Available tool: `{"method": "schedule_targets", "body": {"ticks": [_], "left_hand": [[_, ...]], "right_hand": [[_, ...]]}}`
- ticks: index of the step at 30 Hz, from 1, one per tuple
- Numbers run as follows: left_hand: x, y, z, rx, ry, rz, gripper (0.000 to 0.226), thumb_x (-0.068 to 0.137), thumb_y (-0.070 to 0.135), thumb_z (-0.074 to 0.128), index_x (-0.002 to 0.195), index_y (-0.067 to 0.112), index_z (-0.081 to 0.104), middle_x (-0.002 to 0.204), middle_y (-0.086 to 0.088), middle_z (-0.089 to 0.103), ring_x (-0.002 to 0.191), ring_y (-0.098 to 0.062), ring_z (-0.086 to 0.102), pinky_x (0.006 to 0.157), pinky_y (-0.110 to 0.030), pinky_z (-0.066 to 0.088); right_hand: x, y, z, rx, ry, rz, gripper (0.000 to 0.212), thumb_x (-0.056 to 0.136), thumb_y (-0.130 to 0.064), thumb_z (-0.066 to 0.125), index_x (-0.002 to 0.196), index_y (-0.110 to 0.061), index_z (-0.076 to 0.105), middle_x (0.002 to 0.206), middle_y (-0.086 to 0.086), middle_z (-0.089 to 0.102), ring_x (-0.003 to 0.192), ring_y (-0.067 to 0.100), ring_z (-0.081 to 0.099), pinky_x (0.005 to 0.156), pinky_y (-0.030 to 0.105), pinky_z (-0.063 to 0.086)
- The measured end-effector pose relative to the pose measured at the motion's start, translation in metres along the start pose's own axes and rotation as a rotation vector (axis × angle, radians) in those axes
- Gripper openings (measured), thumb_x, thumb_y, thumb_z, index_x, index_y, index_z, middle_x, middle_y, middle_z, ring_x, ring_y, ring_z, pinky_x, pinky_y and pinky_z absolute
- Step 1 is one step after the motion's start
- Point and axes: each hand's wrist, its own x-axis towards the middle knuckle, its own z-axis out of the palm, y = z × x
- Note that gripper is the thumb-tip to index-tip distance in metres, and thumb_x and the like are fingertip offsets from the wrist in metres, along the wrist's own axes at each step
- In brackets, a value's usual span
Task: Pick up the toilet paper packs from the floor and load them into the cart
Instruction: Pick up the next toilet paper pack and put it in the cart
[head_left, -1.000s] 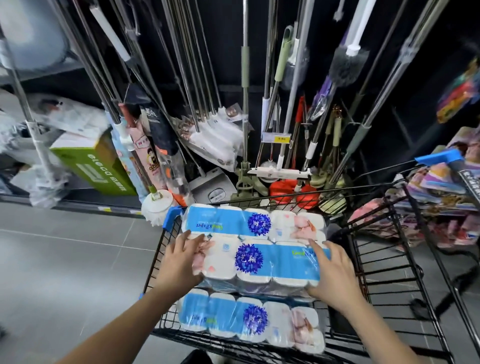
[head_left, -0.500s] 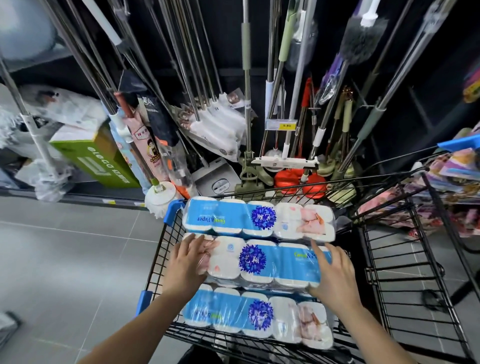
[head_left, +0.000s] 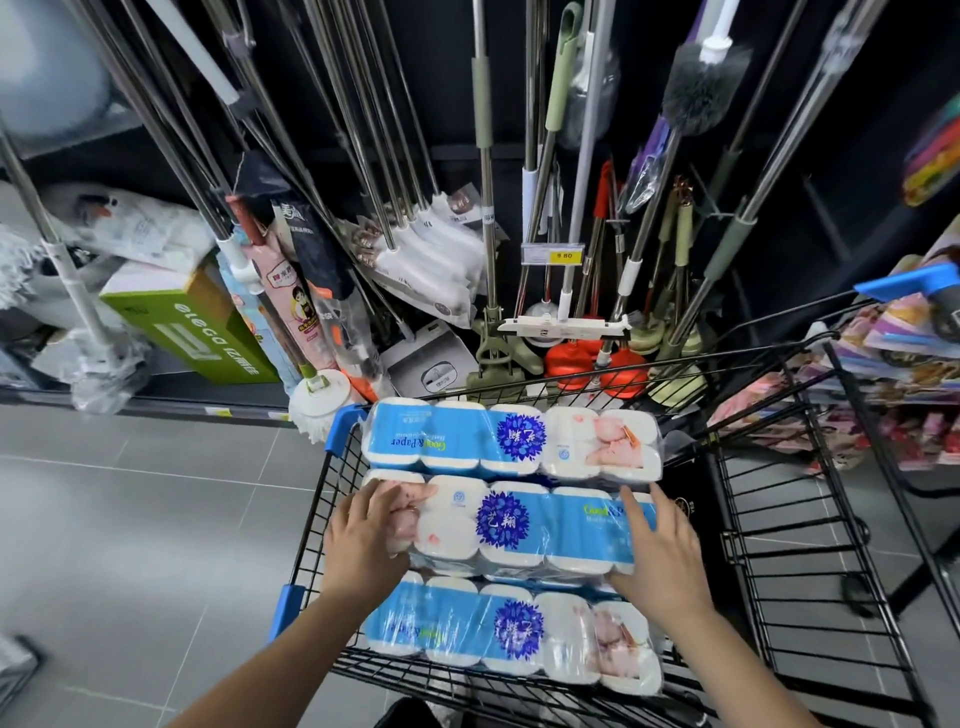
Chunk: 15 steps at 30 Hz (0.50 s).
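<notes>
Holding middle pack (head_left: 519, 525) inside cart (head_left: 769, 545), slotted between far pack (head_left: 511, 439) and near pack (head_left: 514, 631), touching both, lying flat across the basket like them. Appears to overlap the near pack's far edge, so probably not seated yet. Likely failure modes: jamming in the gap if pressed down skewed; tearing the thin film against neighbouring wrap or the wire wall; springing back up on release, given soft squashy rolls in a tight slot. Smaller risk: shoving the far pack over the far rim toward the plungers (head_left: 587, 364) just beyond. Clamped at both ends: left hand (head_left: 363, 540) wrapped over the left end, fingers curled onto the top; right hand (head_left: 660, 556) spread flatter across the right end, thumb tucked along the near edge. Well apart, reaching in from the near side.
</notes>
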Motion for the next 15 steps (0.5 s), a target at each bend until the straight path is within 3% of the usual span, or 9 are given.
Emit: {"method": "schedule_targets", "body": {"ticks": [3, 7, 15], "left_hand": [[-0.003, 0.013, -0.005, -0.025, -0.010, -0.028, 0.083, 0.077, 0.032, 0.078, 0.152, 0.029, 0.041, 0.163, 0.002, 0.033, 0.146, -0.031, 0.029, 0.122, -0.049, 0.027], [0.002, 0.033, -0.018, -0.060, 0.033, 0.022, 0.070, 0.085, 0.030, 0.071, 0.150, 0.031, 0.044, 0.161, 0.003, 0.037, 0.145, -0.029, 0.034, 0.120, -0.049, 0.028], [0.019, 0.063, -0.053, -0.148, 0.106, 0.155, 0.064, 0.092, 0.040, 0.070, 0.151, 0.028, 0.045, 0.160, 0.001, 0.039, 0.145, -0.026, 0.036, 0.119, -0.044, 0.032]], "right_hand": [[-0.004, -0.003, -0.007, 0.089, 0.004, 0.011, 0.115, 0.077, -0.049, 0.079, 0.162, -0.027, 0.004, 0.165, 0.011, 0.002, 0.154, 0.031, 0.012, 0.125, 0.042, 0.019], [-0.009, -0.009, -0.022, 0.204, 0.077, 0.013, 0.099, 0.081, -0.035, 0.076, 0.160, -0.025, 0.019, 0.157, 0.006, 0.024, 0.144, 0.028, 0.032, 0.118, 0.039, 0.032], [-0.009, -0.025, -0.069, 0.302, 0.203, -0.038, 0.088, 0.083, -0.038, 0.075, 0.157, -0.033, 0.028, 0.138, -0.001, 0.043, 0.125, 0.023, 0.049, 0.105, 0.039, 0.044]]}}
